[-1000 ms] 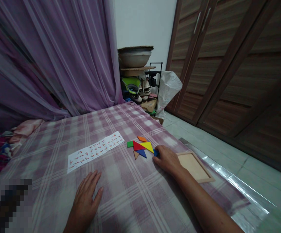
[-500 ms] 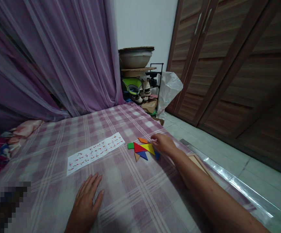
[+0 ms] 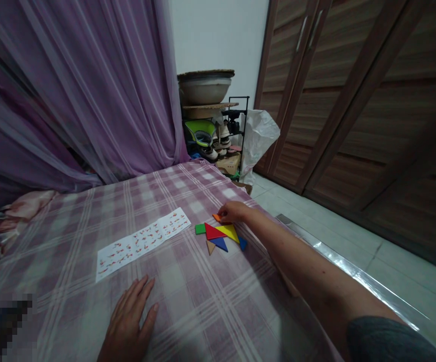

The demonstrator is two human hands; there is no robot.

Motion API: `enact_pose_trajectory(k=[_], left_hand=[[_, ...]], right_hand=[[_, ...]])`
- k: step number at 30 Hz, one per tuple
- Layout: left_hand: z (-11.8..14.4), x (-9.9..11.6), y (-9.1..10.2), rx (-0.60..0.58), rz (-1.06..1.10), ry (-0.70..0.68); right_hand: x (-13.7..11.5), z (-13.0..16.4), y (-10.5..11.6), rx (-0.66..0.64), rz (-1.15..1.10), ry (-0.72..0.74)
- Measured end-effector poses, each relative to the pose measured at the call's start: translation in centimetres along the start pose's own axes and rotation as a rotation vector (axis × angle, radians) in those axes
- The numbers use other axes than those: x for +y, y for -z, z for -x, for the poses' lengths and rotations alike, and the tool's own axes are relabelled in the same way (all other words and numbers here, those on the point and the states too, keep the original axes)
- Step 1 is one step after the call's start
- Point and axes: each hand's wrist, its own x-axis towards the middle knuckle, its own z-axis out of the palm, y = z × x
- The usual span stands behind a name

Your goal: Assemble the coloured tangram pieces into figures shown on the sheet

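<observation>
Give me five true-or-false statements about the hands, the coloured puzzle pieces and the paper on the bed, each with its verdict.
1. The right hand touches the orange piece. True.
2. The left hand grips the paper strip. False: it lies flat on the checked sheet, apart from the strip.
3. The red triangle lies next to the yellow triangle. True.
4. The green square lies at the right end of the group. False: it is at the left end.
5. The paper strip lies right of the pieces. False: it lies left of them.
</observation>
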Motion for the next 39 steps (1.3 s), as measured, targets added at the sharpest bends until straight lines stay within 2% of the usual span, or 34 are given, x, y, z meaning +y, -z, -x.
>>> enact_pose_trajectory(k=[6, 12, 19, 31, 35, 39], left_hand=[[0.1, -0.7, -0.1, -0.052, -0.028, -0.036], [-0.2, 0.6, 0.2, -0.014, -0.006, 0.050], [-0.3, 0.7, 0.4, 0.042, -0.002, -0.003], [-0.2, 0.9, 0.2, 0.031, -0.002, 0.044], [-0.3, 0.9, 0.1, 0.045, 0.016, 0.037], [-0.4, 1.2, 0.4, 0.041, 0.009, 0.030]], right_hand=[[0.5, 0.3, -0.3, 0.012, -0.018, -0.002], [0.7, 0.4, -0.6, 0.000, -0.021, -0.043], [0.7, 0.8, -0.2, -0.023, -0.025, -0.086], [0.5, 1.0, -0.3, -0.024, -0.034, -0.118], [0.5, 1.6, 0.1, 0.013, -0.047, -0.126], [-1.3, 4.0, 0.5, 0.154, -0.058, -0.157]])
